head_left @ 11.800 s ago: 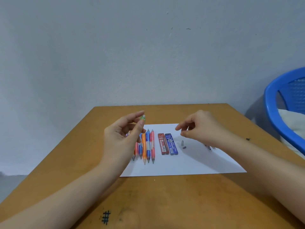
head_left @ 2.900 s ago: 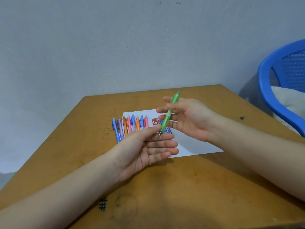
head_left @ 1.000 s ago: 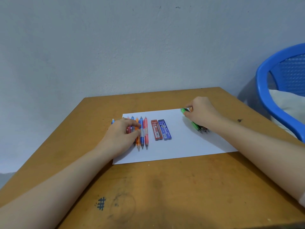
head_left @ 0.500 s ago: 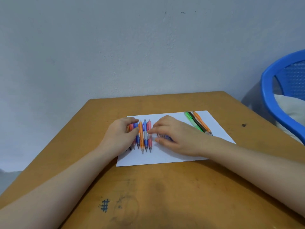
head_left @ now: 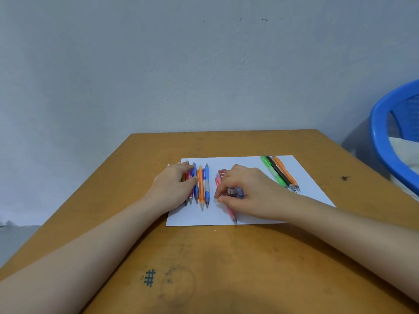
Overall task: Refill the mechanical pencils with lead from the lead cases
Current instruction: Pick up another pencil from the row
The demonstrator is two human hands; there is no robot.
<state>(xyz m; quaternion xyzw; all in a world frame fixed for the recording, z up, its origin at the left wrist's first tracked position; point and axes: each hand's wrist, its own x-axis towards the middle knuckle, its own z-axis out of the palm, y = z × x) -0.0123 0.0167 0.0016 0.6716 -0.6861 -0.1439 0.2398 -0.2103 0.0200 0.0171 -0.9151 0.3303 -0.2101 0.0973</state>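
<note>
At the near left of the wooden table (head_left: 226,268), a hash mark (head_left: 149,278) is inked on the bare top. Farther in lies a white sheet of paper (head_left: 247,162), and everything for the task sits on it.

The left hand (head_left: 174,184) lies palm down and flat on the left end of the sheet, fingers straight and gripping nothing. It rests across a row of mechanical pencils (head_left: 200,186) laid side by side with their tips toward the near edge. Reddish ones are half hidden under the fingers, while a blue, an orange and a blue-and-grey one lie bare just right of the fingertips.

Right of that row, past a small gap, the right hand (head_left: 247,191) is curled. Its thumb and fingertips pinch the pink pencil (head_left: 230,210), which lies slanted, with its tip poking out from under the hand at the near edge of the sheet. The red lead case (head_left: 222,172) shows just beyond the knuckles, lying flat. The blue lead case (head_left: 239,191) beside it is mostly covered by the hand, and only a bit is seen between the fingers.

Well apart, at the far right of the sheet, a green pencil (head_left: 271,172), a black pencil (head_left: 278,175) and an orange pencil (head_left: 284,172) lie together, touching, away from both hands.

A blue plastic frame (head_left: 383,143) stands off the table's right side
</note>
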